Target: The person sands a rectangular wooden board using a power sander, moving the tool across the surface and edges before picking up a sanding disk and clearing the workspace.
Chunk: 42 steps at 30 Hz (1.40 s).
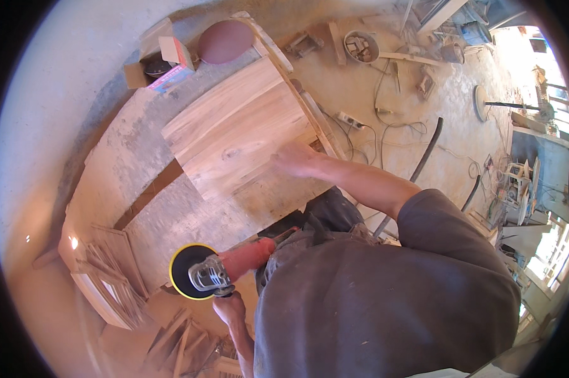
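Note:
A red and grey angle grinder [240, 259] with a round black, yellow-rimmed backing pad [188, 271] is held by my left hand [231, 307]. That hand is closed at the side of the tool's head, beside the bench's near edge. My right hand [295, 160] is on or just above the pale wooden panel [234, 123], by its right edge. Motion blur hides how its fingers lie. The panel, made of joined boards with a knot, lies flat on the dusty workbench [130, 135].
A brown sanding disc [226, 42] and an opened cardboard box [171, 66] sit at the bench's far end. Thin wood pieces [108, 283] are stacked at left. Cables [379, 120], a power strip [350, 120] and a bucket of wood offcuts [361, 47] are on the floor.

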Available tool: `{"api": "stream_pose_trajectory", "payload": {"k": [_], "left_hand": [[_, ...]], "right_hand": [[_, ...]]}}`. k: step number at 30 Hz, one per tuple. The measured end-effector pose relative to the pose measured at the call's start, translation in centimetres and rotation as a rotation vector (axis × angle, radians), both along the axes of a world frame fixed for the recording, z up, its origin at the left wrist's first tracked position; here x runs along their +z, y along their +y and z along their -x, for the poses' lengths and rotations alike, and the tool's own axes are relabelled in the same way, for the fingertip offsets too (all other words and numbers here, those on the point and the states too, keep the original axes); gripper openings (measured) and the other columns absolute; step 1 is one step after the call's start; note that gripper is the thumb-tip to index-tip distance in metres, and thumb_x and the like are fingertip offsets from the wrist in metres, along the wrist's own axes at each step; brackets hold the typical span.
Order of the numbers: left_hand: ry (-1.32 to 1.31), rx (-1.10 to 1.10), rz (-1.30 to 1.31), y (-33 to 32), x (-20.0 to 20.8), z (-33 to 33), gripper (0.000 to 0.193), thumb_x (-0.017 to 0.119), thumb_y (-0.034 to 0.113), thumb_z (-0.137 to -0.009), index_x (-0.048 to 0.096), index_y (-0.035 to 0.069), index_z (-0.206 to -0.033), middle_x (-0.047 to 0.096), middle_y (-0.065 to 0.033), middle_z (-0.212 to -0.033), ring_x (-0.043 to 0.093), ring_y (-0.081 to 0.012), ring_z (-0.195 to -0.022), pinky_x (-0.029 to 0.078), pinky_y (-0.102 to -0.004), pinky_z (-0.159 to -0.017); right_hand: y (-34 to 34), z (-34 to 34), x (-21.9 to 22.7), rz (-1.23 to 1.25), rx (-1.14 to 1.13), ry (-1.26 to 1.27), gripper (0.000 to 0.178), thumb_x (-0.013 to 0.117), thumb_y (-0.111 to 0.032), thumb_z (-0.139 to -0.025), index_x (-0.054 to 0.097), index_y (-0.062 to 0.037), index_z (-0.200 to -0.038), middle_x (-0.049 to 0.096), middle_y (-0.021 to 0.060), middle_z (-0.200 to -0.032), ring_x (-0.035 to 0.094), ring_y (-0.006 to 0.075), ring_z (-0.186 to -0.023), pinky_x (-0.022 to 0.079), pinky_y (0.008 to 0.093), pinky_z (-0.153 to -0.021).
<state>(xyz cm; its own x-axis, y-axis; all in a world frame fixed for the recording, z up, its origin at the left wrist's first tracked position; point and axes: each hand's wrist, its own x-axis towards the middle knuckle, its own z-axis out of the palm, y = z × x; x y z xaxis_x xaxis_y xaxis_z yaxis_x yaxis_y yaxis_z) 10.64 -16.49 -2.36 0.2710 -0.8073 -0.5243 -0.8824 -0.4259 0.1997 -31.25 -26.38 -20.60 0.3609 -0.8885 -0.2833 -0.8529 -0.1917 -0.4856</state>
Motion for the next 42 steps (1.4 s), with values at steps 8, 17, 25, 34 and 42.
{"api": "stream_pose_trajectory", "payload": {"k": [8, 17, 25, 34, 42], "left_hand": [[0.21, 0.219, -0.325, -6.4, 3.7, 3.7, 0.025, 0.063, 0.003, -0.072, 0.07, 0.002, -0.095, 0.058, -0.0019, -0.066, 0.056, -0.015, -0.052, 0.044, -0.0305, -0.049], [0.042, -0.198, -0.164, -13.5, 0.4, 7.3, 0.02, 0.064, 0.011, -0.074, 0.072, 0.0, -0.088, 0.069, -0.0182, -0.077, 0.068, -0.0291, -0.071, 0.052, -0.0421, -0.064], [0.17, -0.528, -0.269, -14.9, -7.7, 21.4, 0.026, 0.06, 0.016, -0.08, 0.073, 0.003, -0.099, 0.072, -0.025, -0.101, 0.069, -0.0413, -0.099, 0.054, -0.0504, -0.088], [0.094, -0.447, -0.178, -18.5, -8.4, 17.7, 0.026, 0.069, 0.027, -0.08, 0.076, 0.004, -0.091, 0.073, -0.0236, -0.095, 0.071, -0.0402, -0.094, 0.056, -0.0488, -0.084], [-0.003, -0.407, -0.163, -25.4, -9.5, 13.1, 0.028, 0.066, 0.033, -0.084, 0.076, 0.011, -0.098, 0.074, -0.0197, -0.1, 0.072, -0.0379, -0.096, 0.057, -0.0481, -0.084]], "right_hand": [[7.9, -11.3, 3.4, -0.797, 0.05, -0.819, 0.057, 0.073, -0.014, -0.067, 0.065, -0.004, -0.122, 0.07, 0.0224, -0.112, 0.068, 0.0372, -0.099, 0.054, 0.044, -0.087], [9.5, -7.1, 6.8, -0.649, -0.417, -0.617, 0.063, 0.081, -0.039, -0.065, 0.07, -0.0053, -0.117, 0.071, 0.0241, -0.11, 0.067, 0.0399, -0.107, 0.052, 0.0457, -0.093], [15.1, 3.6, 8.3, -0.589, -0.836, -0.142, 0.045, 0.072, -0.031, -0.071, 0.073, -0.0037, -0.106, 0.072, 0.0252, -0.098, 0.07, 0.0403, -0.097, 0.055, 0.0476, -0.086], [10.5, -2.1, 9.6, -0.679, -0.825, -0.144, 0.043, 0.072, -0.024, -0.07, 0.07, -0.0001, -0.105, 0.071, 0.0279, -0.099, 0.068, 0.0432, -0.099, 0.055, 0.0477, -0.087], [2.8, -6.5, 8.6, -0.636, -0.606, -0.138, 0.036, 0.063, -0.021, -0.08, 0.069, 0.0008, -0.108, 0.069, 0.0298, -0.105, 0.067, 0.0443, -0.103, 0.054, 0.05, -0.088]]}}
